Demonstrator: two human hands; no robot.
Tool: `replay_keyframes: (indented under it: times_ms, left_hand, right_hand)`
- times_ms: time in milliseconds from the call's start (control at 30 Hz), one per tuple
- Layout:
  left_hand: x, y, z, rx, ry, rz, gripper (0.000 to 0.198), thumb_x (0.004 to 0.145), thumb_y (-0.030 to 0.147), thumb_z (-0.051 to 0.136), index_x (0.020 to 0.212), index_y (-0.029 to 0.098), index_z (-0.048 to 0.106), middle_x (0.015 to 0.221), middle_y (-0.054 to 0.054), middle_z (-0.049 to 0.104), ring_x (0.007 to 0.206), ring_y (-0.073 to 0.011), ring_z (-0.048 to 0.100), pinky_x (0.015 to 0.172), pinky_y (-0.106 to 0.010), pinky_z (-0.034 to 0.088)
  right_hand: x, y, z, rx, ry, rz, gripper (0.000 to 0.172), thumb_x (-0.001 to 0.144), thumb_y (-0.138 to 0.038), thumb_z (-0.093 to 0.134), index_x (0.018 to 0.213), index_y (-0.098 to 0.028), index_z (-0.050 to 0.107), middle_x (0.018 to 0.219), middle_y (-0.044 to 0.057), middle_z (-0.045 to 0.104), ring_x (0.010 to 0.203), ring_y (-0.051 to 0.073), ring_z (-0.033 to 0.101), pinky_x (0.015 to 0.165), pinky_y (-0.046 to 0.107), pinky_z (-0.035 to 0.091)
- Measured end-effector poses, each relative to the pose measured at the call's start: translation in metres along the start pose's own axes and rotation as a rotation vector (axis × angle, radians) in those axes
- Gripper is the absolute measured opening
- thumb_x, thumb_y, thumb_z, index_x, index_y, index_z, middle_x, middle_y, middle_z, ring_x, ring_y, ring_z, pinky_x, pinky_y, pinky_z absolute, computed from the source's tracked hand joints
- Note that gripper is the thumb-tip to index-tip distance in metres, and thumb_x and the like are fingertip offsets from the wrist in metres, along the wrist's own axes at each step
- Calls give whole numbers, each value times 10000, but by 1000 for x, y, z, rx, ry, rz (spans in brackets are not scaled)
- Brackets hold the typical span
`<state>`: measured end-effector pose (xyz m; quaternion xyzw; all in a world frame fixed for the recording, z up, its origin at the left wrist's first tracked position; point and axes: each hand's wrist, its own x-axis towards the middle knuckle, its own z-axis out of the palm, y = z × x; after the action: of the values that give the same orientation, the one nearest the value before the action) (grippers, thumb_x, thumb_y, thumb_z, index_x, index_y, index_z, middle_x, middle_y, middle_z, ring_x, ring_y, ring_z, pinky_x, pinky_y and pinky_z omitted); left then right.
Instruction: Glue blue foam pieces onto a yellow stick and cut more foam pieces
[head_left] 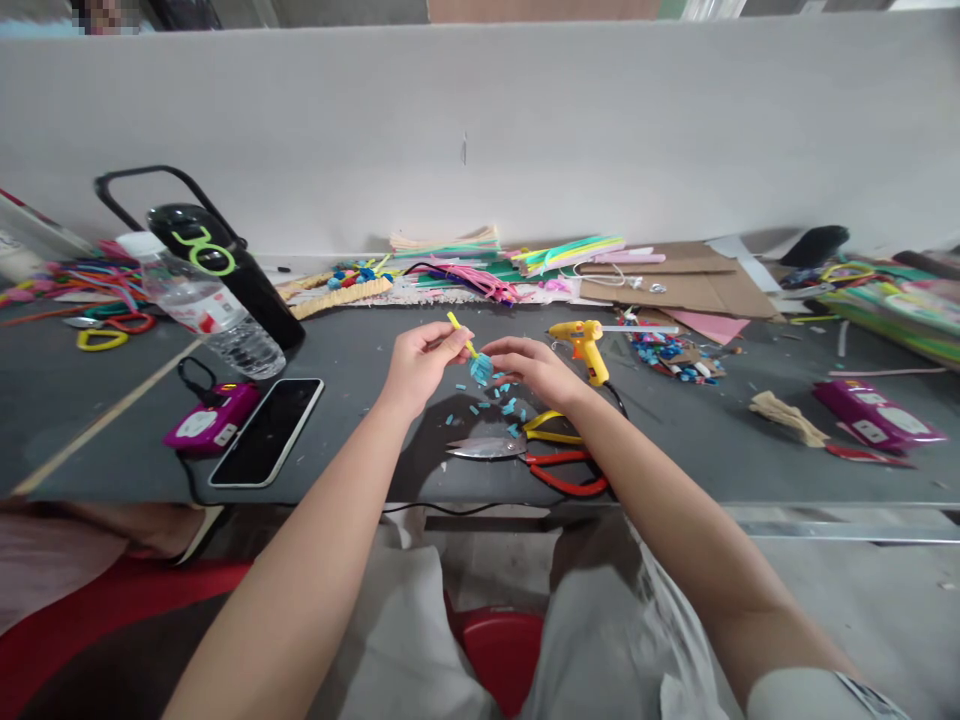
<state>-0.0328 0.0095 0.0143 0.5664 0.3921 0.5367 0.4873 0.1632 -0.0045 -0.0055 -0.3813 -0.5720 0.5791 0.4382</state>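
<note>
My left hand [424,358] pinches a thin yellow stick [461,334] above the dark table [360,360]. My right hand [534,368] is closed on the small blue fringed piece [481,369] at the stick's lower end. Both hands meet over the middle of the table. Small blue scraps [495,400] lie scattered under them. Scissors [525,450] with red and yellow handles lie just below my right wrist.
A yellow glue gun [581,345] lies right of my hands. A phone [268,430], a magenta gadget [212,421], a water bottle [202,305] and a black flask [225,265] sit left. Coloured strips, cardboard [675,275] and foam line the back. Another person's arm [97,530] rests at the near left.
</note>
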Motion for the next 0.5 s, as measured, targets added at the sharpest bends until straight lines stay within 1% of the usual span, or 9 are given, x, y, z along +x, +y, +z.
replay_keyframes:
  times_ms: [67, 100, 200, 267, 300, 367, 433, 500]
  left_hand:
    - [0, -1, 0, -2, -6, 6, 383, 677, 505, 841, 829, 160, 776, 797, -63, 719, 712, -154, 656, 754, -314, 570]
    - [0, -1, 0, -4, -10, 11, 374, 685, 499, 839, 832, 160, 777, 799, -62, 718, 714, -152, 656, 754, -310, 570]
    - [1, -1, -2, -2, -14, 22, 356, 704, 489, 829, 835, 163, 780, 779, -59, 714, 714, -149, 656, 744, -300, 569]
    - [2, 0, -3, 6, 4, 24, 364, 698, 498, 830, 832, 164, 778, 763, -59, 712, 712, -155, 659, 738, -304, 571]
    - [2, 0, -4, 10, 16, 26, 370, 692, 502, 832, 831, 164, 777, 758, -58, 711, 711, -158, 660, 737, -306, 572]
    - [3, 1, -7, 12, 39, 36, 374, 690, 507, 831, 830, 165, 775, 747, -53, 707, 708, -157, 661, 735, -305, 572]
    - [4, 2, -10, 9, 59, 52, 368, 696, 505, 826, 831, 167, 773, 738, -47, 700, 702, -151, 657, 732, -299, 570]
    - [5, 3, -13, -2, 76, 62, 353, 702, 494, 827, 832, 171, 773, 736, -41, 696, 698, -144, 653, 732, -293, 569]
  right_hand:
    - [1, 0, 0, 17, 13, -2, 261, 767, -328, 674, 984, -195, 729, 961, 50, 708, 899, 205, 651, 786, 330, 543]
    - [1, 1, 0, 11, 45, -19, 236, 762, -316, 665, 951, -189, 727, 929, 50, 707, 880, 201, 649, 776, 325, 537]
    - [6, 3, -3, -36, 236, -87, 171, 758, -328, 652, 848, -185, 680, 764, 28, 652, 720, 164, 600, 664, 294, 492]
    - [9, 5, -6, -62, 352, -101, 186, 785, -384, 635, 821, -202, 620, 657, -4, 565, 599, 140, 518, 570, 283, 432]
    - [10, 6, -7, -75, 385, -101, 219, 809, -427, 618, 804, -210, 588, 620, -16, 520, 557, 133, 477, 536, 281, 401]
    - [11, 7, -10, -131, 385, -108, 327, 863, -523, 569, 746, -220, 528, 570, -29, 454, 509, 125, 421, 502, 284, 354]
    - [9, 8, -11, -245, 315, -129, 444, 902, -592, 513, 661, -221, 482, 530, -30, 420, 488, 120, 394, 505, 292, 340]
    - [7, 8, -10, -371, 222, -152, 511, 927, -598, 485, 590, -213, 470, 508, -18, 442, 495, 122, 414, 539, 302, 368]
